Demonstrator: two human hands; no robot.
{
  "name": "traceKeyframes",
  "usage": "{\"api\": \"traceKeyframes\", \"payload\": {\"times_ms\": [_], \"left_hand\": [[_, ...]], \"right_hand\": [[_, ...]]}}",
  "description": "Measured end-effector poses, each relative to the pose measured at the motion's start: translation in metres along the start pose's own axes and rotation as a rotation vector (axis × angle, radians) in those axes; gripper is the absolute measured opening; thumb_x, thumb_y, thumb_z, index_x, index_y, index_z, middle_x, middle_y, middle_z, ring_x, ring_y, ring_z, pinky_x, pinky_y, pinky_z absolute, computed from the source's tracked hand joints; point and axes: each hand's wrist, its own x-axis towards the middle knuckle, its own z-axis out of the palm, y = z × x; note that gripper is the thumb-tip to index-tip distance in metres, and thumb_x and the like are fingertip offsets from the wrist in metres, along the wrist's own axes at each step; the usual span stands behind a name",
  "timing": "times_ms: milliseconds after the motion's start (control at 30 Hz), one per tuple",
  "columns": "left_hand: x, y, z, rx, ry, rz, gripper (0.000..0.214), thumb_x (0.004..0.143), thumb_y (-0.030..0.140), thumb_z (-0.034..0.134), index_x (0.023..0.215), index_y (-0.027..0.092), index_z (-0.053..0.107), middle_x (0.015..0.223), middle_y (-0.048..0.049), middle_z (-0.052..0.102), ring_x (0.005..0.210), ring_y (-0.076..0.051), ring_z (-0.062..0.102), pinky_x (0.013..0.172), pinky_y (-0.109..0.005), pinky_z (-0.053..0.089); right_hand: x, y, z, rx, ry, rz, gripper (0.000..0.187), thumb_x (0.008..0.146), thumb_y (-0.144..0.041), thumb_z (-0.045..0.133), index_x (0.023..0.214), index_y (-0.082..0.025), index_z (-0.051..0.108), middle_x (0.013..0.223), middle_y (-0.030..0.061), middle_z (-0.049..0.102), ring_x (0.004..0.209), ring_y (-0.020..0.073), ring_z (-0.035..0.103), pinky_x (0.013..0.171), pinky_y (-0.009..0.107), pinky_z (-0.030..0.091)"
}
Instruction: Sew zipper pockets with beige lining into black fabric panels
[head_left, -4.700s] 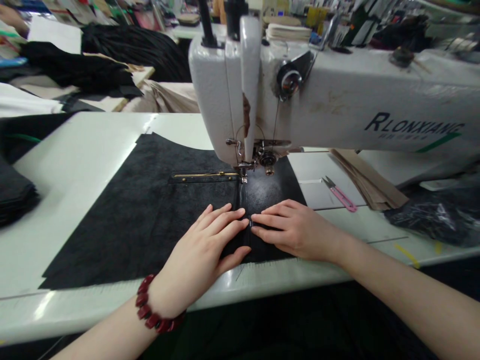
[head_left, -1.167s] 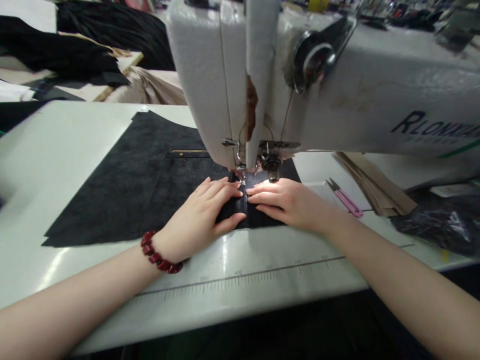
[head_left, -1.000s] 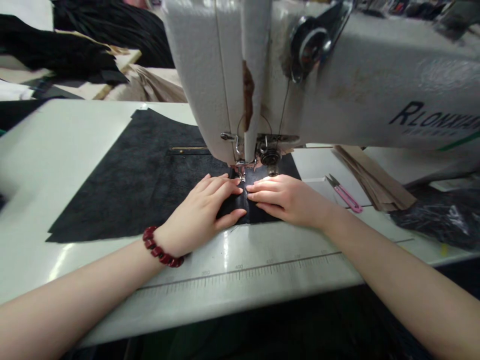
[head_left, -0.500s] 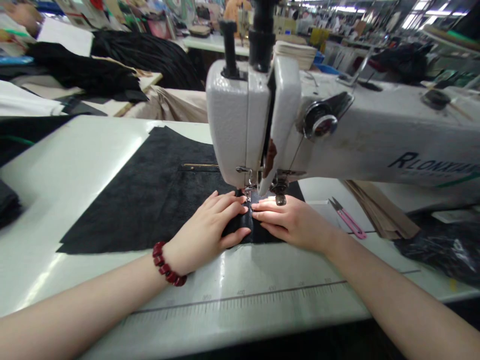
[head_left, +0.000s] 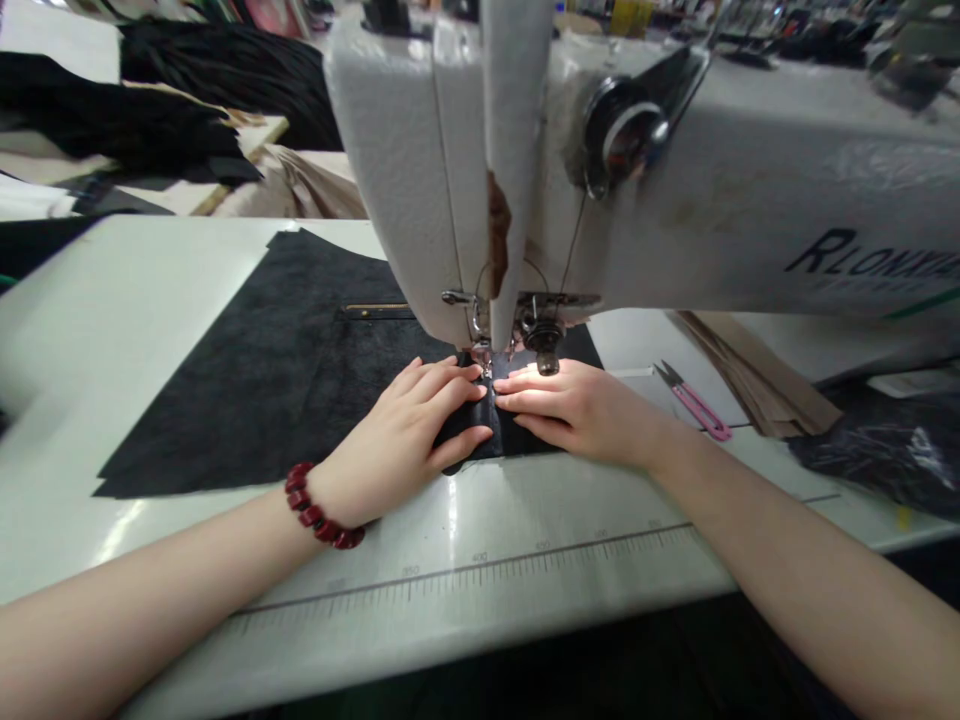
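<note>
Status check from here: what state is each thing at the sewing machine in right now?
Left hand: flat on the fabric, fingers spread.
Right hand: flat on the fabric, fingertips near the left hand's.
Black suede panel: lying on the table, raised in a ridge between the hands.
Presser foot: down on the panel.
Brass zipper: set into the panel, apparently shut.
Pink thread snips: lying on the table, nobody touching them.
</note>
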Motion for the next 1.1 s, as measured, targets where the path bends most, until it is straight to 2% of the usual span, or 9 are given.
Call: {"api": "traceKeyframes", "payload": {"times_ms": [267,600,1100], "left_hand": [[0.0022,0.001,-0.0004,-0.003,0.025,0.037,0.036,0.097,0.048,0.055,0.119,0.019,0.056,0.138,-0.0092,0.052,0.134,-0.025,0.043,0.117,-0.047,0.034],[0.0021,0.0016,-0.0017,-0.014,0.01,0.001,0.035,0.097,0.047,0.056,0.12,0.02,0.057,0.136,-0.0091,0.054,0.131,-0.026,0.046,0.117,-0.053,0.034],[0.0046,-0.0013,-0.0019,-0.015,0.021,-0.008,0.034,0.096,0.047,0.055,0.119,0.022,0.058,0.137,-0.0071,0.053,0.131,-0.025,0.046,0.117,-0.05,0.034]], "right_hand": [[0.0,-0.0002,0.0,-0.037,-0.023,-0.008,0.03,0.101,-0.025,0.049,0.126,-0.017,0.065,0.136,0.0083,0.063,0.124,0.021,0.057,0.106,0.04,0.045],[0.0016,-0.0045,-0.0001,-0.011,-0.001,0.019,0.028,0.101,-0.024,0.05,0.123,-0.019,0.066,0.13,0.0086,0.066,0.12,0.0215,0.06,0.106,0.043,0.047],[0.0031,-0.001,-0.0012,-0.015,-0.002,0.008,0.029,0.102,-0.024,0.048,0.123,-0.018,0.066,0.129,0.0095,0.066,0.122,0.0221,0.059,0.106,0.043,0.047]]}}
